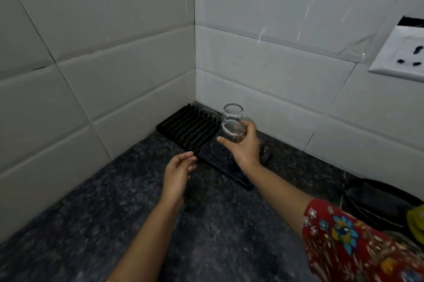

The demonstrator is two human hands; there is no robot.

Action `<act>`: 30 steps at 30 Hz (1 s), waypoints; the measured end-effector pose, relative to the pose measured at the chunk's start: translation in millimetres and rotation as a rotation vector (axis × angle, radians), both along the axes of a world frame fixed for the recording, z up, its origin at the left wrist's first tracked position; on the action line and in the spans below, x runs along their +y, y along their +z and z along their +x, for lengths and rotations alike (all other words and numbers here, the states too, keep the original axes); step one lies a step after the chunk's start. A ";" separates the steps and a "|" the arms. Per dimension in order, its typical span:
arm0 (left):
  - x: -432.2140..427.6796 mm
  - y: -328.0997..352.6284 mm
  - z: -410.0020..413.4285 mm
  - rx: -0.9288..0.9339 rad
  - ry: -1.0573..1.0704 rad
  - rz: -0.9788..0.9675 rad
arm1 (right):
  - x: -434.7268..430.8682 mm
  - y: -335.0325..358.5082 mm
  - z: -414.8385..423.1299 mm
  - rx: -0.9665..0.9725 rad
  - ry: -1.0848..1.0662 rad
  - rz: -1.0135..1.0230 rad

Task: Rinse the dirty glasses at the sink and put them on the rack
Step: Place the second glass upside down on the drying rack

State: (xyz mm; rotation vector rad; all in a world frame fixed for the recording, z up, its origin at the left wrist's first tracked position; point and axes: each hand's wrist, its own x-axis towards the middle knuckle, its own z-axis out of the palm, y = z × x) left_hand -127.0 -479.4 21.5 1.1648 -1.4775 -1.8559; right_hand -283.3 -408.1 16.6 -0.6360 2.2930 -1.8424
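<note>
Left hand (179,171) hovers, fingers loosely spread, just in front of the black rack (190,128). Over the rack's right part, an upturned clear glass (218,150) is gripped by the right hand (245,146); a second glass (232,111) stands behind.

Right hand (246,147) covers part of glass (219,152) and rack (190,128).

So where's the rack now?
The black rack lies mid-view on the dark countertop, in the tiled corner, under the glass in the right hand.
</note>
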 end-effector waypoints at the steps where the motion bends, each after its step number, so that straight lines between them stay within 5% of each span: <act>1: 0.5 -1.1 -1.2 0.001 0.000 0.001 | -0.7 -1.5 0.3 0.015 0.005 0.006; 30: 2.1 -8.8 -8.5 0.040 0.018 -0.046 | -18.7 -14.4 21.3 0.207 -0.016 0.136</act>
